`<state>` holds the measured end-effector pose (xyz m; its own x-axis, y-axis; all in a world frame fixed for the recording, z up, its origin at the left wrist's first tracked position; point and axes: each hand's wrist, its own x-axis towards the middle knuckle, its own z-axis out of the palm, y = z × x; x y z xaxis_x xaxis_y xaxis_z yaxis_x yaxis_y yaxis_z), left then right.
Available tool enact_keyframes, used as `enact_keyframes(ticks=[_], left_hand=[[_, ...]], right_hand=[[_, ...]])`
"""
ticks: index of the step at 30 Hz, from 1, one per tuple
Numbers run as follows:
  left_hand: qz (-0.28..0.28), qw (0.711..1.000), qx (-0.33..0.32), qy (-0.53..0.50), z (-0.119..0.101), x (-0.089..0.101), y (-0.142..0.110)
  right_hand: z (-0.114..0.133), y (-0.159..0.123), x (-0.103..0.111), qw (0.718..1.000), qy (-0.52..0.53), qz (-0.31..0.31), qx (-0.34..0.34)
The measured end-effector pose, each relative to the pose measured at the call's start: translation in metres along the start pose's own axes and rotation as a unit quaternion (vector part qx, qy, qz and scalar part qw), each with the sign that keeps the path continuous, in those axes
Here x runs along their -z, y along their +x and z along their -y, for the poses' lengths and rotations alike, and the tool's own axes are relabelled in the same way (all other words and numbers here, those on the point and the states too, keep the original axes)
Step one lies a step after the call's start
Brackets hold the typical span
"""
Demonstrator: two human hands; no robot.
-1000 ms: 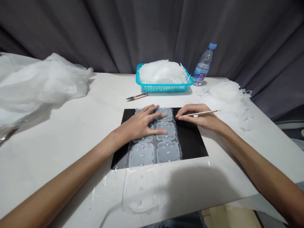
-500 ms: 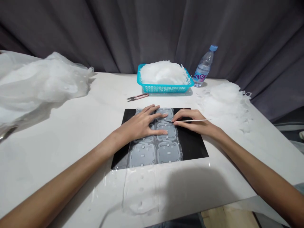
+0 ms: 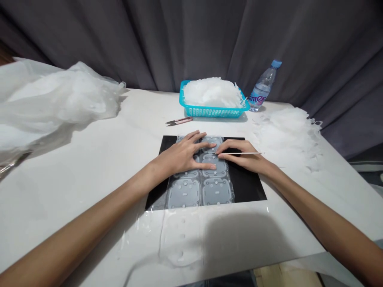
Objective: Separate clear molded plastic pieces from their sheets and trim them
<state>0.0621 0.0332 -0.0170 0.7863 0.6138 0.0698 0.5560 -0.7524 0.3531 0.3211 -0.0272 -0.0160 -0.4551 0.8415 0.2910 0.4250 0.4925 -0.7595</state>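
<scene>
Right grip (image 3: 247, 147) is pinched around the tool (image 3: 239, 153), which is best steered lightly while the sheet (image 3: 184, 194), at six o'clock from the basket (image 3: 216, 109), is held flat by the splayed left grip (image 3: 186, 154).

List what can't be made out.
In the head view:
Left tip of the slim white stick in the right hand: too small.
Part of the clear moulded plastic sheet: covered by the left hand.
Floor of the turquoise plastic basket: hidden by white pieces.
Shiny silvery object: cut off by left edge.
</scene>
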Motion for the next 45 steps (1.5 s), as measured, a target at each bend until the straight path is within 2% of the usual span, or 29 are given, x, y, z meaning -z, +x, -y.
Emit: enact_keyframes(ticks=[6, 19, 26, 30, 45], left_hand=[[-0.003, 1.0, -0.003, -0.008, 0.001, -0.001, 0.001], [-0.011, 1.0, -0.016, 0.003, 0.001, -0.002, 0.0], [0.0, 1.0, -0.01, 0.007, -0.001, 0.0, 0.0], [0.012, 1.0, -0.003, 0.019, -0.003, 0.003, 0.0], [0.0, 1.0, -0.011, 0.009, -0.001, 0.0, 0.0]], right_hand=[[-0.003, 0.002, -0.003, 0.999, -0.008, -0.002, 0.032], [-0.004, 0.004, -0.004, 0.998, -0.046, 0.004, 0.041], [-0.001, 0.0, 0.011, 0.998, -0.055, 0.023, 0.022], [-0.003, -0.005, 0.017, 1.0, -0.028, 0.0, -0.005], [-0.004, -0.001, 0.001, 0.999, -0.031, 0.005, 0.032]])
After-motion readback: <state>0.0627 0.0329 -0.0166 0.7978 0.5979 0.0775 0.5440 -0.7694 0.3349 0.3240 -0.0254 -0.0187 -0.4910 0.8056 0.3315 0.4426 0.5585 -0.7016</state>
